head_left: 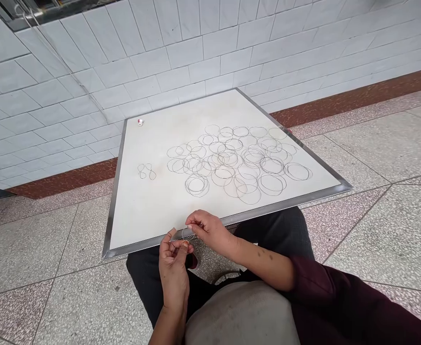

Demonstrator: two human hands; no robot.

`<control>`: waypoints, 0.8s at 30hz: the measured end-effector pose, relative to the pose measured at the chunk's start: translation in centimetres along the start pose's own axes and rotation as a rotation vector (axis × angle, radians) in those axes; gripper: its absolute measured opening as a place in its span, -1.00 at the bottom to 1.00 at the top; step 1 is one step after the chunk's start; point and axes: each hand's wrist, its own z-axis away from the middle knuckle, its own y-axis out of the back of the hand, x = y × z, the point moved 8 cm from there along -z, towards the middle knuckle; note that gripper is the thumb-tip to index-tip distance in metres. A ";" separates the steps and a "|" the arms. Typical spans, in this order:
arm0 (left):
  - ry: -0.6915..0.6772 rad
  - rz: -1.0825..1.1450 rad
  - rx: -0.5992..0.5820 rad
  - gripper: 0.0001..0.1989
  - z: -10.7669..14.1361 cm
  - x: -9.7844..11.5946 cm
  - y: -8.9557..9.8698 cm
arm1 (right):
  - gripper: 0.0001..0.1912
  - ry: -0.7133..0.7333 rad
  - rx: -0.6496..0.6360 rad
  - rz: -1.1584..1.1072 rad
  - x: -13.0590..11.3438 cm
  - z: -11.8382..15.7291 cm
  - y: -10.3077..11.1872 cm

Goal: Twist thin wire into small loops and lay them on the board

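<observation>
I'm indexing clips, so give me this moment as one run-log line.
left hand: pinching wire loop | right hand: fingers on same loop | white tabletop: overlapping wire rings, two figure-eight loops

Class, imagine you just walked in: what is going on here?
A seated person holds a thin wire loop between the left hand and right hand, at the near edge of a white, metal-rimmed table. Many thin dark wire rings overlap across it; two small figure-eight wire shapes lie apart at the left.
</observation>
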 end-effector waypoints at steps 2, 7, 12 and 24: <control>0.009 0.030 0.016 -0.44 -0.1 0.3 0.1 | -0.90 -0.083 -0.050 -0.055 0.9 0.0 -0.4; 0.044 0.099 0.047 -0.44 -0.2 0.7 0.2 | -0.78 -0.267 -0.220 -0.370 2.5 0.7 -2.6; 0.068 0.114 0.039 -0.44 -0.3 0.3 0.3 | -0.75 -0.293 -0.219 -0.507 2.6 0.9 -3.4; 0.110 0.122 -0.014 -0.52 -0.7 -0.4 0.0 | -0.88 -0.276 -0.153 -0.424 3.2 0.4 -3.1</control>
